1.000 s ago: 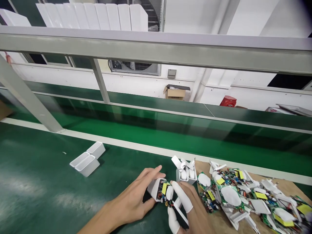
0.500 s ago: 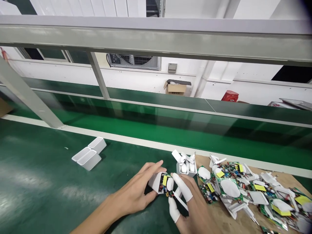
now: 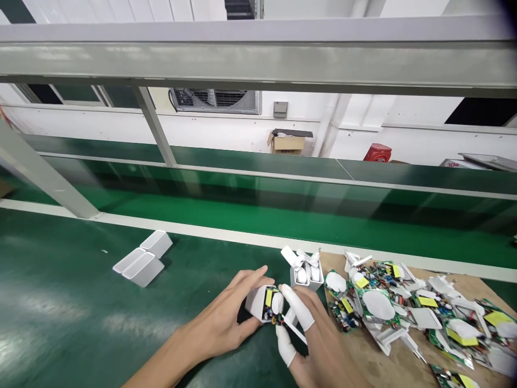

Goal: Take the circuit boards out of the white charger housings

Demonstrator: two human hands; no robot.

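Observation:
My left hand point(image 3: 231, 312) is closed around a white plastic charger case point(image 3: 254, 302), which lies on its side with its open end to the right. A circuit board point(image 3: 276, 303) with a yellow patch and a white pad sits partly inside that opening. White finger cots cover the thumb and index finger of my right hand point(image 3: 307, 328). Those two fingers grip the board's outer end, where a white plastic end piece point(image 3: 294, 327) hangs by it. Just beyond my right hand stand white cases point(image 3: 307, 276) with boards and plug parts inside.
Several circuit boards with white plug parts point(image 3: 379, 304) are heaped on brown cardboard point(image 3: 365, 360) at the right. Empty white cases point(image 3: 142, 268) lie to the left on the green table point(image 3: 60, 291). A pale rail point(image 3: 242, 237) edges the table's far side; a metal frame point(image 3: 153, 121) rises behind.
The board appears slightly deeper in the case, with my right fingers a little further left. My left hand keeps its hold. The camera view has shifted slightly.

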